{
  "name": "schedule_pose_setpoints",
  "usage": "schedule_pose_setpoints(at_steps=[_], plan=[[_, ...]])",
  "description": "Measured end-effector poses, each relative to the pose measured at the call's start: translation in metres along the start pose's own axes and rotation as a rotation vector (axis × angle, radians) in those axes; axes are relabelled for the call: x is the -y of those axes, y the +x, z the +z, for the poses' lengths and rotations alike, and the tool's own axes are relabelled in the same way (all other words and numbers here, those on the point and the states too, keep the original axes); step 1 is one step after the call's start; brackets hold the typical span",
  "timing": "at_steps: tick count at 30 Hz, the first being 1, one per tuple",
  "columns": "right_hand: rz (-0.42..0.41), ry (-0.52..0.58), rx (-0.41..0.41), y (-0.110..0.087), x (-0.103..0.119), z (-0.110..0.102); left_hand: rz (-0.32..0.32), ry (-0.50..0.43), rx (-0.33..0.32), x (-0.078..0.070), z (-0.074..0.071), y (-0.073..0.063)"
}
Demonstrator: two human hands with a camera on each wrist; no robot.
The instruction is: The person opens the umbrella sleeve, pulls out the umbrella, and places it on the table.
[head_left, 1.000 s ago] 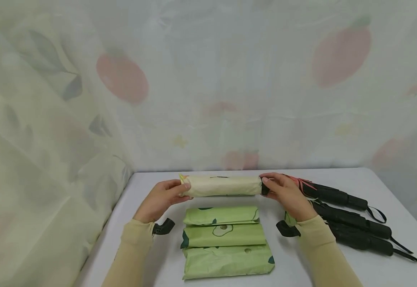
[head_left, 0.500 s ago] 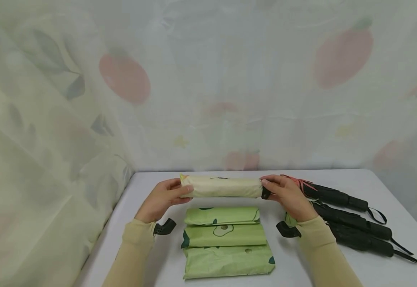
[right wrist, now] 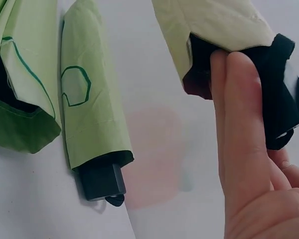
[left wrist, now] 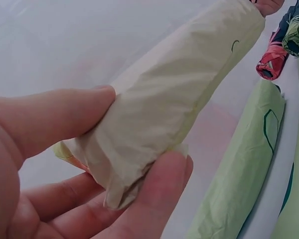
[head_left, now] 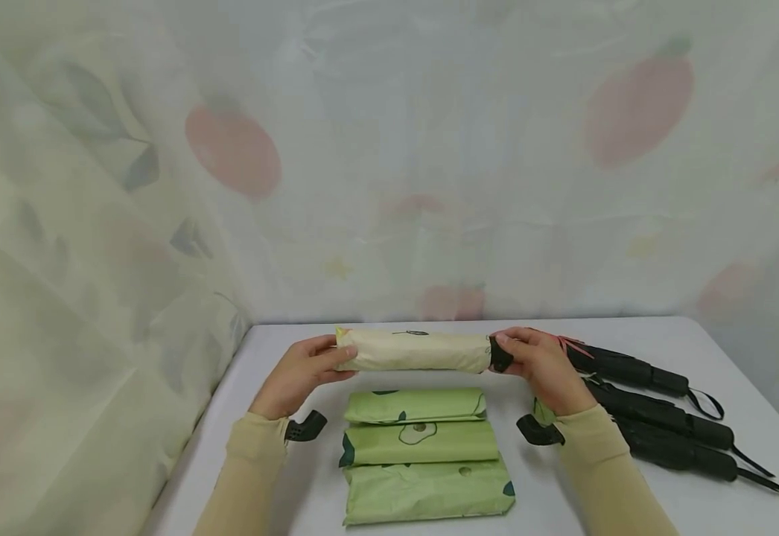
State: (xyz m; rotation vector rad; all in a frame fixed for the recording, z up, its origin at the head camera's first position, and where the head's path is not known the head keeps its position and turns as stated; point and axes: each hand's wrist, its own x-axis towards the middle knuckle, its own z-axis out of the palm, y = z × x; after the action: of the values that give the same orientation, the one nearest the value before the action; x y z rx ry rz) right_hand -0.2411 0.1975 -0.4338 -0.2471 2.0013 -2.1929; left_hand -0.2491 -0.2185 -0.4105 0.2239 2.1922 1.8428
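A cream fabric umbrella sleeve (head_left: pixel 416 351) is held level above the table, with a black umbrella handle (right wrist: pixel 291 97) sticking out of its right end. My left hand (head_left: pixel 299 372) pinches the sleeve's left end; in the left wrist view the thumb (left wrist: pixel 65 112) and fingertips press into the wrinkled cloth. At the other end my right hand (head_left: pixel 544 365) grips the black handle, fingers (right wrist: pixel 244 114) lying along it at the sleeve's mouth. Below lie several green avocado-print sleeves: a far one (head_left: pixel 416 406), a middle one (head_left: pixel 450 444) and a near one (head_left: pixel 423 495).
Folded black umbrellas with wrist straps lie at the right: a far one (head_left: pixel 624 366) with red ties, a middle one (head_left: pixel 671 413) and a near one (head_left: pixel 678 450). The right forearm overlaps their left ends. A printed curtain (head_left: pixel 389 164) stands behind the white table (head_left: pixel 275 499).
The right hand has shifted slightly right, and more of the black handle shows beyond the cream sleeve's mouth. The left hand stays nearly where it was on the other end.
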Motion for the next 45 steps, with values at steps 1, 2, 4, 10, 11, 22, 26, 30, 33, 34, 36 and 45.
schedule_pose_setpoints(at_steps=[1, 2, 4, 10, 11, 22, 26, 30, 33, 34, 36, 45], plan=[[0.0, 0.008, -0.007, 0.0, 0.001, 0.0, 0.0, 0.0, -0.001, -0.001, 0.0, -0.001], [0.001, 0.013, -0.008, 0.0, 0.002, 0.0, 0.0, -0.002, 0.0, -0.001, -0.001, -0.001], [0.001, 0.02, -0.004, 0.0, 0.002, 0.0, -0.001, -0.007, 0.003, -0.002, -0.002, -0.001], [-0.011, 0.048, 0.005, 0.002, 0.004, 0.0, -0.008, 0.008, -0.012, -0.003, -0.004, -0.003], [-0.013, 0.054, 0.005, 0.002, 0.004, 0.0, -0.008, 0.014, -0.017, -0.003, -0.005, -0.003], [-0.01, 0.104, 0.003, 0.001, 0.004, -0.002, -0.026, 0.025, -0.031, -0.004, -0.007, -0.004], [-0.017, 0.112, -0.004, 0.0, 0.003, -0.003, -0.033, 0.02, -0.025, -0.005, -0.007, -0.005], [-0.021, 0.122, -0.012, 0.001, 0.002, -0.004, -0.034, 0.022, -0.03, -0.005, -0.008, -0.005], [-0.019, 0.134, -0.021, 0.001, 0.001, -0.005, -0.036, 0.026, -0.036, -0.005, -0.008, -0.005], [-0.019, 0.141, -0.025, 0.001, 0.001, -0.005, -0.036, 0.027, -0.037, -0.005, -0.008, -0.005], [-0.02, 0.144, -0.031, 0.001, 0.001, -0.005, -0.033, 0.03, -0.038, -0.005, -0.008, -0.005], [-0.021, 0.145, -0.047, -0.002, 0.003, -0.009, -0.022, 0.022, -0.041, -0.004, -0.007, -0.004]])
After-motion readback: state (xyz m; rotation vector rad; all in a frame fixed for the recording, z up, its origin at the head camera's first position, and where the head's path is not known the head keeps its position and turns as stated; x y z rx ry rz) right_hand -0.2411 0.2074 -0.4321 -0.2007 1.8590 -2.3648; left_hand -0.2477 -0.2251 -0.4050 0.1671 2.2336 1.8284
